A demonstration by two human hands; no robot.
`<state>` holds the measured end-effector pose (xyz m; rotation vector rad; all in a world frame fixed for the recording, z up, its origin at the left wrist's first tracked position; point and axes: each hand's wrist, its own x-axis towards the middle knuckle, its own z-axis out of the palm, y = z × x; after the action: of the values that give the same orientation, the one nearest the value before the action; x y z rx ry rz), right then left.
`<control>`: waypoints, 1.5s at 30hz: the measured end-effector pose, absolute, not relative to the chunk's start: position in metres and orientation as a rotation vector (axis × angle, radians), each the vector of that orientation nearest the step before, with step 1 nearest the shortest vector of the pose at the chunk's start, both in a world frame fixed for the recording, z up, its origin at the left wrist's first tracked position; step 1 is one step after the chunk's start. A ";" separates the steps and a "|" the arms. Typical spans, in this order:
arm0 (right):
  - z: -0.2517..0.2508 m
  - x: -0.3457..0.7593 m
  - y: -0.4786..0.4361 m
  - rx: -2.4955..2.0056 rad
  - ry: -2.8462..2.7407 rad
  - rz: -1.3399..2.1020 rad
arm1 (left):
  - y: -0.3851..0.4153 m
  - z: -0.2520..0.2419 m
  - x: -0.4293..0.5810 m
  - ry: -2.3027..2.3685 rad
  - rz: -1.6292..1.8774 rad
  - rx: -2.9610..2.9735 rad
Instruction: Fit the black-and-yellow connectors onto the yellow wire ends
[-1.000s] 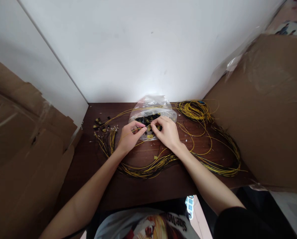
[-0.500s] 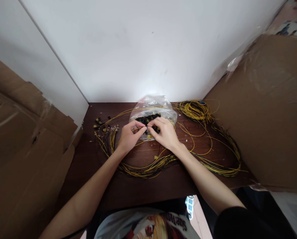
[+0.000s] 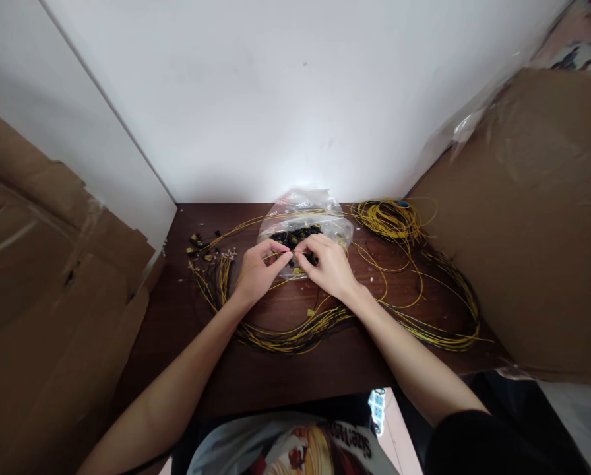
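L hand (image 3: 257, 272), ctr frame: grip pinched on yellow wire (image 3: 272, 256). R hand (image 3: 330, 266) adj., grip also pinched; its hold unclear.

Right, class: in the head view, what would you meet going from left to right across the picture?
Left cardboard, small black-and-yellow parts, left hand, right hand, coiled yellow wire, right cardboard.

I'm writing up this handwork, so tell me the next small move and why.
Probably ease the right hand slightly away from the left hand to show what lies between: the left pinches a thin yellow wire, and the two hands' fingertips nearly meet over a clear plastic bag of small black and yellow parts, hiding any joint there.
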<state>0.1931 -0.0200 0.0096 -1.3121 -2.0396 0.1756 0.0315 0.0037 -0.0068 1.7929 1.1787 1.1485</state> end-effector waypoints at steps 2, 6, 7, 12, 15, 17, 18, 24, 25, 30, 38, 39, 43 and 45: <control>0.010 0.193 -0.020 -1.308 -2.036 0.175 | 0.003 -0.007 0.032 1.184 1.147 1.792; 0.011 0.193 -0.020 -1.304 -2.039 0.177 | 0.004 -0.008 0.031 1.174 1.145 1.792; 0.011 0.193 -0.020 -1.306 -2.041 0.177 | 0.004 -0.008 0.031 1.169 1.145 1.792; 0.011 0.195 -0.020 -1.328 -2.025 0.188 | 0.005 -0.009 0.031 1.168 1.144 1.801; 0.010 0.195 -0.020 -1.363 -1.974 0.203 | 0.004 -0.008 0.032 1.168 1.139 1.788; 0.010 0.196 -0.020 -1.387 -1.935 0.203 | 0.004 -0.008 0.032 1.170 1.137 1.787; 0.010 0.196 -0.019 -1.397 -1.917 0.200 | 0.004 -0.008 0.032 1.175 1.136 1.790; 0.011 0.196 -0.019 -1.405 -1.884 0.183 | 0.005 -0.009 0.031 1.181 1.123 1.775; 0.011 0.196 -0.019 -1.399 -1.886 0.183 | 0.005 -0.009 0.031 1.178 1.123 1.767; 0.010 0.197 -0.018 -1.372 -1.898 0.192 | 0.005 -0.009 0.031 1.165 1.129 1.762; 0.010 0.196 -0.019 -1.328 -1.955 0.207 | 0.004 -0.008 0.031 1.162 1.128 1.778; 0.010 0.195 -0.019 -1.329 -1.965 0.204 | 0.003 -0.007 0.031 1.164 1.130 1.781; 0.011 0.195 -0.020 -1.352 -1.965 0.194 | 0.003 -0.007 0.032 1.175 1.131 1.796; 0.011 0.195 -0.020 -1.367 -1.943 0.188 | 0.003 -0.007 0.032 1.171 1.131 1.800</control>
<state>0.1951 -0.0197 0.0106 -1.3669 -1.9431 0.1880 0.0318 0.0035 -0.0070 1.8004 1.1712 1.1307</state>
